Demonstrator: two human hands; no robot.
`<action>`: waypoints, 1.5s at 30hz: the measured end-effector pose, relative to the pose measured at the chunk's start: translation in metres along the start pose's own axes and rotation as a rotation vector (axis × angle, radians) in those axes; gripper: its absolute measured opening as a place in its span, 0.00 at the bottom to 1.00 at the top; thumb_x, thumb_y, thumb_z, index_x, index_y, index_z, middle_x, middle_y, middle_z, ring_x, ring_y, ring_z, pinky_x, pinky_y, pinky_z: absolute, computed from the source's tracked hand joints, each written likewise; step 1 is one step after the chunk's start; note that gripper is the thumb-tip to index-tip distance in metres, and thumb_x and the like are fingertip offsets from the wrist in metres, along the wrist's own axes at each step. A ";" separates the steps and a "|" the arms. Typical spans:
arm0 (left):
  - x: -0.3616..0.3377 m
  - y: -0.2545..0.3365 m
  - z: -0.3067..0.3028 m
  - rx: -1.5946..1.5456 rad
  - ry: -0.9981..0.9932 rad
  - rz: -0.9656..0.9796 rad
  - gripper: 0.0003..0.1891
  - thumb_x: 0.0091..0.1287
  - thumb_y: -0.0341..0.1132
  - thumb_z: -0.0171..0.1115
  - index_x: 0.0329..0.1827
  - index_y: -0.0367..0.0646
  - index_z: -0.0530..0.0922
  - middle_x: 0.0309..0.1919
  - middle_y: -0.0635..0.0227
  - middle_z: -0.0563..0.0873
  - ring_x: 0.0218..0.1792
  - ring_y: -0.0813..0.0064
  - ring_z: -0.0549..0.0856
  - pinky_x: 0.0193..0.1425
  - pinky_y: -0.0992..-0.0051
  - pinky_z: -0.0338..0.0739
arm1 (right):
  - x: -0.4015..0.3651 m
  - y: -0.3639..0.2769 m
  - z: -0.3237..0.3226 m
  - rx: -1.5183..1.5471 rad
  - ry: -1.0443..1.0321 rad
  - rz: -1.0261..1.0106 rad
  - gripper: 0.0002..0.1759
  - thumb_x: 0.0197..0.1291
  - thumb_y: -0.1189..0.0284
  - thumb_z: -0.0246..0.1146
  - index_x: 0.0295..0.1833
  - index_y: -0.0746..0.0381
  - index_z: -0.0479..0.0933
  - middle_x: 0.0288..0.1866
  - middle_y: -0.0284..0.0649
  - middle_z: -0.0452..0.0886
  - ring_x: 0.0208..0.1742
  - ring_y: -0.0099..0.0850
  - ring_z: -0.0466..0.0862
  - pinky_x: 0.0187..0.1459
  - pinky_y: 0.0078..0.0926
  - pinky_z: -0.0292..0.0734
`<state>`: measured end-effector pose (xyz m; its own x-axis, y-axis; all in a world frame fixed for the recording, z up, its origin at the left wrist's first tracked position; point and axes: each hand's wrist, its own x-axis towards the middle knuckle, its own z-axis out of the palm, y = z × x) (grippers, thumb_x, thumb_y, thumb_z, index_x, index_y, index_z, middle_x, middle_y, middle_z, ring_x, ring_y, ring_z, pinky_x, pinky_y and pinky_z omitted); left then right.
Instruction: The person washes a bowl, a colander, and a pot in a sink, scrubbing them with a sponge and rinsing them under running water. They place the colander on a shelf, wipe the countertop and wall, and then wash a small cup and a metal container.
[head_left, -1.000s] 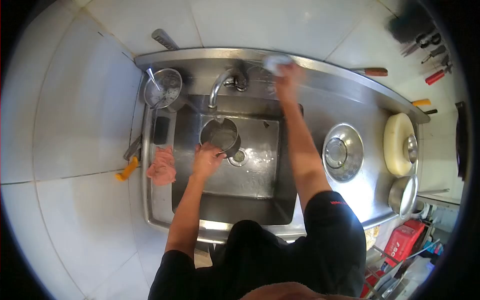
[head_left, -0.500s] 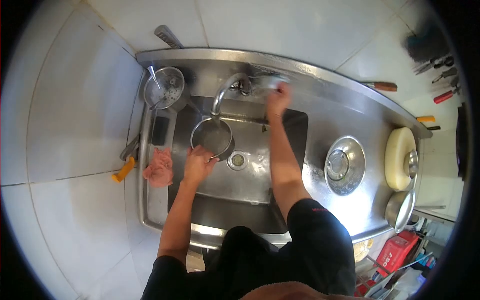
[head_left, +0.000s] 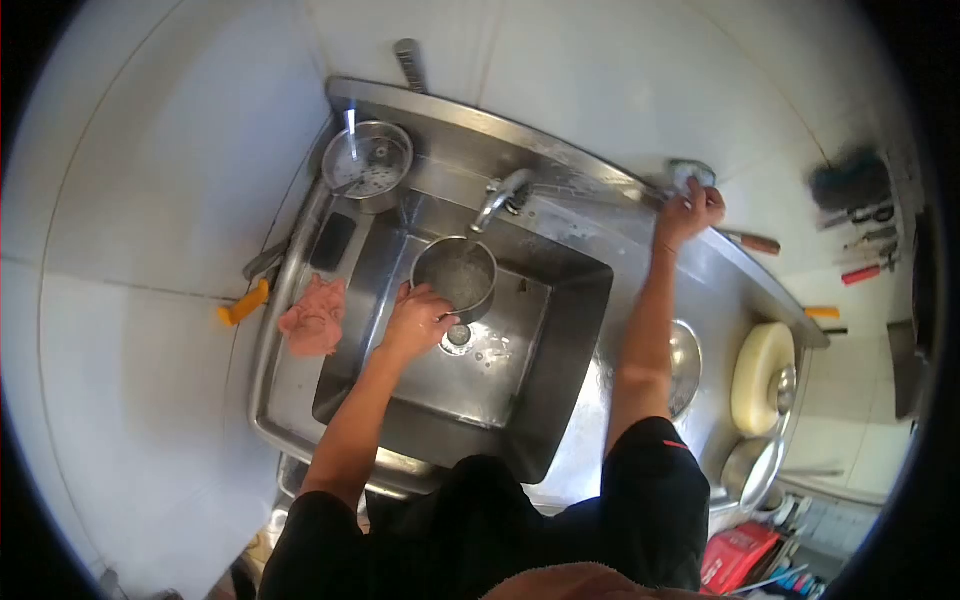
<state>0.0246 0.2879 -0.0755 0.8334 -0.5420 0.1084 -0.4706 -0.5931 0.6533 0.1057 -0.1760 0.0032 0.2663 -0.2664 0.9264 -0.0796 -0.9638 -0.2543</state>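
A round metal pot (head_left: 455, 276) with water in it stands in the sink (head_left: 420, 425) below the faucet (head_left: 501, 200). My left hand (head_left: 417, 318) grips the pot's near rim, fingers closed on it. At the back right, my right hand (head_left: 690, 213) is closed on a grey-green scrubbing pad (head_left: 690, 174), against the wall by the raised back edge of the counter. Beside the faucet, to the left, a second metal pot (head_left: 370, 165) holds utensils and sudsy water. The drain shows just below the pot in the sink.
A pink cloth (head_left: 314, 316) lies on the left ledge near a dark block (head_left: 333, 241). Right of the sink are a metal strainer (head_left: 684, 368), partly behind my right forearm, a thick pale round board (head_left: 756, 378) and a metal bowl (head_left: 751, 470). Tools (head_left: 867, 225) hang on the right wall.
My right hand has moved right with the pad, from behind the faucet to the wall. The view has turned and shifted. My left hand still holds the pot's rim.
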 end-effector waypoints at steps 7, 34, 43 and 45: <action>-0.002 0.000 -0.006 0.031 0.038 0.028 0.08 0.55 0.39 0.71 0.30 0.46 0.85 0.32 0.69 0.86 0.47 0.66 0.82 0.61 0.55 0.66 | 0.040 -0.137 0.064 0.206 -0.668 -0.756 0.19 0.48 0.74 0.63 0.49 0.53 0.86 0.53 0.39 0.80 0.57 0.39 0.78 0.59 0.41 0.70; -0.001 0.001 -0.001 0.114 -0.086 0.012 0.10 0.54 0.39 0.73 0.33 0.44 0.87 0.37 0.66 0.88 0.50 0.63 0.83 0.60 0.52 0.68 | -0.097 -0.274 -0.020 1.047 -1.483 0.840 0.17 0.64 0.73 0.60 0.57 0.62 0.81 0.39 0.38 0.85 0.43 0.24 0.83 0.47 0.23 0.79; -0.010 0.037 0.003 0.087 -0.272 0.293 0.09 0.50 0.39 0.74 0.29 0.46 0.86 0.30 0.69 0.86 0.43 0.66 0.82 0.57 0.58 0.67 | -0.141 -0.190 -0.157 0.900 -1.499 -0.051 0.14 0.60 0.62 0.67 0.39 0.63 0.82 0.40 0.47 0.82 0.48 0.47 0.80 0.52 0.43 0.73; -0.008 0.044 0.014 -0.034 -0.314 0.274 0.09 0.50 0.39 0.75 0.30 0.46 0.85 0.31 0.69 0.87 0.44 0.65 0.81 0.57 0.59 0.68 | -0.144 -0.181 -0.183 0.839 -1.408 -0.053 0.15 0.57 0.63 0.70 0.38 0.66 0.82 0.40 0.48 0.82 0.48 0.48 0.80 0.53 0.44 0.73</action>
<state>-0.0067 0.2577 -0.0575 0.5475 -0.8352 0.0516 -0.6483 -0.3844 0.6572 -0.0941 0.0379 -0.0333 0.9019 0.4225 0.0900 0.3452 -0.5796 -0.7382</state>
